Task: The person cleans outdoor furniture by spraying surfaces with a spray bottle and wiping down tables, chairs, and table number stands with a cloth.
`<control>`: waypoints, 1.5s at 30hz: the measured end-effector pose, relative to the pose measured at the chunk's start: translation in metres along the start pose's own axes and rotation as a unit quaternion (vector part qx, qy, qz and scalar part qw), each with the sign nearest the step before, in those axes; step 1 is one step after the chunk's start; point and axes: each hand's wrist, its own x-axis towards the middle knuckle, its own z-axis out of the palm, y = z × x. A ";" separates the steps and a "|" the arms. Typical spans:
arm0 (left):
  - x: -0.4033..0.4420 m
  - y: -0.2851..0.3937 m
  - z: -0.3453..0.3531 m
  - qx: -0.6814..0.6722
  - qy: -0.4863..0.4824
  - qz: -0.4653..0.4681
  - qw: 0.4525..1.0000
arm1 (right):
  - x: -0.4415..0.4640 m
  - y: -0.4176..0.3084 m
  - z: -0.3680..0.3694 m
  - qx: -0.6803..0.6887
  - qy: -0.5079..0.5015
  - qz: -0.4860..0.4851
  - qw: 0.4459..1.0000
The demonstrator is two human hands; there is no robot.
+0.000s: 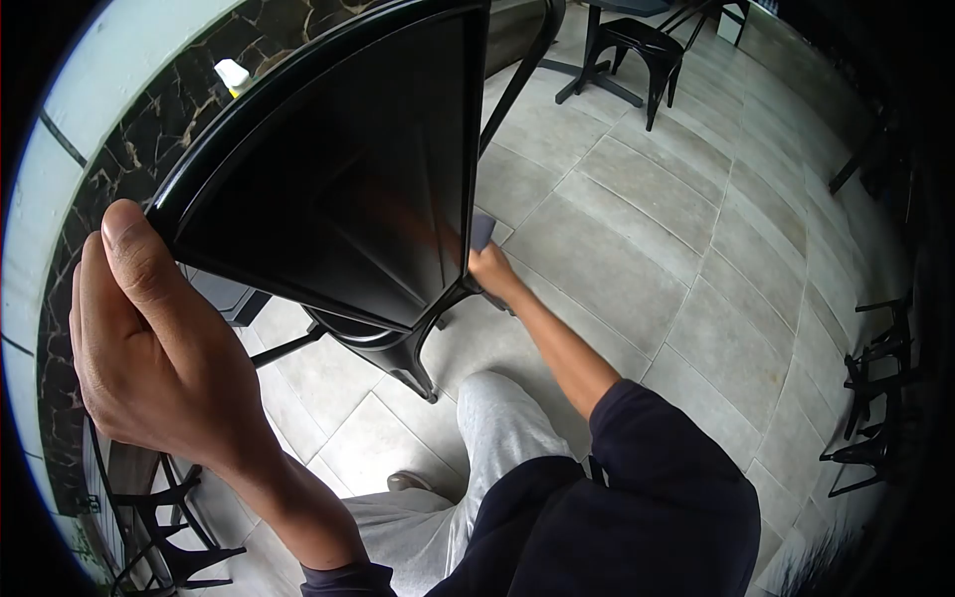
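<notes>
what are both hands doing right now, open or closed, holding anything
Left hand: closed, holding the edge of the black chair.
Right hand: partly hidden, but looks closed, holding a grey cloth.

The chair (348, 169) is between left grip (164, 343) and cloth (482, 232), a second chair (645, 38) beyond, rightward.

Big gray floor tiles (617, 259) spread toward two o'clock. A black chair (642, 38) sits by a dark table (592, 50) at one. Dark chairs (875, 448) are near four. Dark stones (124, 154) curve around ten, with a small white thing (232, 73) (yellow below).
</notes>
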 end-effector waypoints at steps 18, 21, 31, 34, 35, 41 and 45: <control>-0.007 -0.033 0.001 -0.010 -0.002 -0.005 1.000 | -0.021 0.107 0.042 0.174 0.241 0.157 0.942; -0.007 -0.034 0.004 0.003 -0.014 0.010 1.000 | -0.024 0.153 0.041 0.202 0.243 0.240 0.918; -0.010 -0.037 0.005 0.051 -0.062 0.054 0.995 | -0.084 0.023 0.108 0.019 0.239 -0.110 0.964; -0.008 -0.038 0.005 0.070 -0.070 0.070 0.993 | -0.137 0.018 0.162 -0.135 0.170 -0.159 0.963; -0.008 -0.040 0.005 0.079 -0.073 0.076 0.991 | -0.145 0.018 0.173 -0.217 0.134 -0.182 0.950; -0.002 -0.058 -0.013 0.162 -0.099 0.117 0.975 | -0.166 0.099 0.195 -0.598 0.104 -0.441 0.661; 0.003 0.001 -0.013 0.008 -0.101 -0.108 0.989 | -0.185 0.177 0.223 -0.727 -0.142 -0.439 0.509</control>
